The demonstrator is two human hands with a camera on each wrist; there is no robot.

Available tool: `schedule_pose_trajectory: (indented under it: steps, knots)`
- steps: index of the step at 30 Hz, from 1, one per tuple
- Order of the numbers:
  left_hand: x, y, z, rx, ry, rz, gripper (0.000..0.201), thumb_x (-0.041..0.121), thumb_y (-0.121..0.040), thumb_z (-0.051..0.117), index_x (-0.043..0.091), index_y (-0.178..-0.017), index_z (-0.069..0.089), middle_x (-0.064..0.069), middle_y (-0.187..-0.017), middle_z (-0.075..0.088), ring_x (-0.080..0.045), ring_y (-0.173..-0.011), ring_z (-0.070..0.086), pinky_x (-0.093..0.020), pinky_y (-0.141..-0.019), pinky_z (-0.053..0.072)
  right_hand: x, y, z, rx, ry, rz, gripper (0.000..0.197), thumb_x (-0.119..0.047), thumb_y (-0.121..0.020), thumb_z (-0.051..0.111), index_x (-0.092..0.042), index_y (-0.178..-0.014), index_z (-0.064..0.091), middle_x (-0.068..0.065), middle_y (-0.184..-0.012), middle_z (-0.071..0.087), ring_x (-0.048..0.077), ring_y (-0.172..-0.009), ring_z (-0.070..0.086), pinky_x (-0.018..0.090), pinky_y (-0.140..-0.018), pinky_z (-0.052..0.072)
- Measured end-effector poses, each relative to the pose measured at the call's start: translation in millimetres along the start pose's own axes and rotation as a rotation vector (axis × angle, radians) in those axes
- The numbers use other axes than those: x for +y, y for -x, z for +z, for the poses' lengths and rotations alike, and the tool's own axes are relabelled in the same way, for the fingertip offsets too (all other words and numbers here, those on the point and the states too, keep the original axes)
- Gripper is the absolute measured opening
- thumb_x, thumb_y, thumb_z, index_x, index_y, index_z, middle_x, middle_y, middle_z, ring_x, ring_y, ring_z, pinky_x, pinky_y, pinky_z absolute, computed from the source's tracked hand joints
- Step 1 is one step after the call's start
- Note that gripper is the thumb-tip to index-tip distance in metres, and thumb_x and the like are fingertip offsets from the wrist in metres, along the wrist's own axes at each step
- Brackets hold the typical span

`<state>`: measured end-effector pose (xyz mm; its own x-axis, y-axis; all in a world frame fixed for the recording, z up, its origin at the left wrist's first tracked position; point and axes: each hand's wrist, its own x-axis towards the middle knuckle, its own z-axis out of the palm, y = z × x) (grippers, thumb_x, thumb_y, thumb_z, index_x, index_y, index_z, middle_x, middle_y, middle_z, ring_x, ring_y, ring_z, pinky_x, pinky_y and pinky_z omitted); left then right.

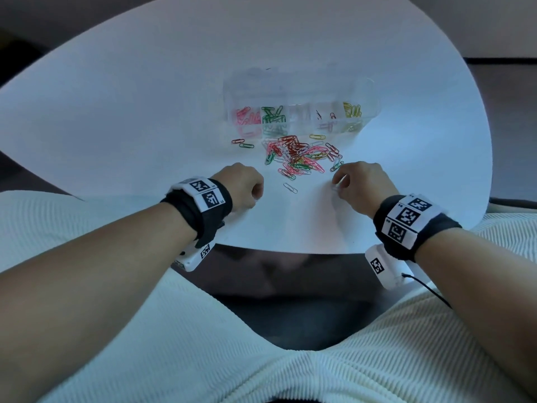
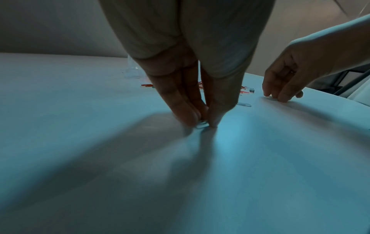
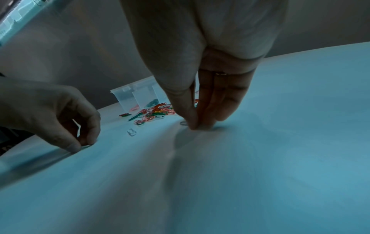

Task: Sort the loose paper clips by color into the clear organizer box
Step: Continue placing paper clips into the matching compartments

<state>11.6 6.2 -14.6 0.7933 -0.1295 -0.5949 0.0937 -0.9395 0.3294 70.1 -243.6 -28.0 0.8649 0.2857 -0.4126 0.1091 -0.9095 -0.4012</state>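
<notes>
The left hand (image 2: 188, 98) pinches a pale white wire paper clip (image 2: 201, 125) flat on the round white table (image 1: 145, 126). The right hand (image 3: 202, 101) pinches something similar, too blurred to tell. Better to tip each clip onto its edge before lifting toward the clear plastic organizer box (image 1: 299, 94) at twelve o'clock.

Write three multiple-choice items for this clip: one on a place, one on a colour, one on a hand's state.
1. Where does the pile of loose paper clips lie?
A. Inside the box
B. On the table between the clear organizer box and the hands
C. On the person's lap

2. What colour are the clips in the box's rightmost filled compartment?
A. Yellow
B. Blue
C. Black

3. What is the left hand doing?
A. Lying flat, palm up
B. Lifting the box
C. Pinching a pale paper clip on the white table

Answers: 1 B, the heap sits just in front of the box; 2 A, yellow clips show there; 3 C, the fingertips close on the clip in the left wrist view.
</notes>
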Motion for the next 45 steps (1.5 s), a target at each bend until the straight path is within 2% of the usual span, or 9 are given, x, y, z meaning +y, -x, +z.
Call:
schedule_pose_trajectory:
  steps: [11,18,23,27,32,36,39,42,45]
  knots:
    - [4,-2,-4,-0.027,0.047,-0.038,0.014,0.016,-0.081,0.06,0.02,-0.092,0.068,0.004,-0.094,0.066,-0.017,-0.086,0.06,-0.025,-0.069,0.045,-2,-1,10,-0.012,-0.039,0.08,0.01,-0.017,-0.077,0.063,-0.021,-0.086,0.063,0.003,-0.085,0.068,0.024,-0.074,0.064,0.036,-0.068,0.058]
    - [11,-1,-12,0.008,0.15,0.013,0.016,0.013,-0.083,0.058,0.016,-0.091,0.071,0.005,-0.088,0.062,-0.014,-0.084,0.056,-0.025,-0.073,0.046,-2,-2,12,-0.01,-0.039,0.094,0.011,-0.016,-0.073,0.064,-0.022,-0.082,0.063,0.003,-0.084,0.067,0.024,-0.077,0.064,0.029,-0.066,0.053]
    - [23,6,-30,0.123,0.279,0.028,0.014,0.012,-0.083,0.06,0.018,-0.089,0.071,0.008,-0.083,0.062,-0.002,-0.069,0.054,-0.017,-0.062,0.043,-10,3,10,-0.035,-0.016,0.09,0.004,-0.015,-0.077,0.062,-0.015,-0.081,0.064,0.004,-0.082,0.065,0.025,-0.078,0.061,0.026,-0.064,0.047]
    - [32,19,-46,0.261,0.529,0.008,0.014,0.009,-0.082,0.06,0.017,-0.083,0.071,0.003,-0.074,0.067,-0.008,-0.064,0.063,-0.023,-0.066,0.053,-21,4,-2,-0.111,-0.302,0.115,0.013,-0.01,-0.078,0.059,-0.013,-0.066,0.055,0.001,-0.065,0.056,0.016,-0.062,0.05,0.022,-0.052,0.036]
    - [37,31,-56,0.335,0.638,-0.012,0.017,0.006,-0.081,0.059,0.016,-0.084,0.073,-0.002,-0.071,0.069,-0.012,-0.065,0.065,-0.026,-0.068,0.056,-36,12,-7,-0.207,-1.014,0.134,0.03,0.013,-0.075,0.035,-0.011,-0.057,0.035,0.01,-0.062,0.035,0.018,-0.054,0.031,0.028,-0.052,0.016]
    - [41,35,-51,0.372,0.734,-0.033,0.017,0.004,-0.082,0.059,0.013,-0.087,0.072,-0.003,-0.069,0.066,-0.012,-0.061,0.062,-0.023,-0.064,0.054,-48,19,-7,-0.301,-1.194,0.109,0.02,0.005,-0.052,0.033,-0.013,-0.061,0.034,0.009,-0.061,0.033,0.017,-0.047,0.034,0.025,-0.049,0.019]
    - [37,32,-41,0.344,0.738,-0.043,0.018,0.004,-0.083,0.059,0.017,-0.088,0.071,-0.002,-0.07,0.066,-0.012,-0.06,0.062,-0.021,-0.062,0.051,-51,20,-5,-0.342,-1.262,0.147,0.023,0.008,-0.057,0.029,-0.011,-0.064,0.039,0.006,-0.059,0.035,0.018,-0.051,0.032,0.026,-0.05,0.023]
    - [29,26,-35,0.308,0.644,-0.082,0.018,0.007,-0.083,0.057,0.02,-0.082,0.069,0.004,-0.07,0.064,-0.01,-0.06,0.061,-0.021,-0.061,0.047,-48,12,-1,-0.311,-1.148,0.173,0.016,0.003,-0.065,0.039,-0.01,-0.064,0.048,0.004,-0.056,0.036,0.018,-0.052,0.029,0.026,-0.05,0.022]
    - [19,17,-39,0.324,0.577,-0.138,0.027,0.008,-0.087,0.047,0.019,-0.067,0.062,0.006,-0.067,0.058,-0.013,-0.058,0.052,-0.022,-0.055,0.039,-39,2,4,-0.098,-0.54,0.099,0.013,-0.017,-0.083,0.059,-0.016,-0.071,0.064,-0.001,-0.06,0.048,0.016,-0.057,0.042,0.025,-0.052,0.03]
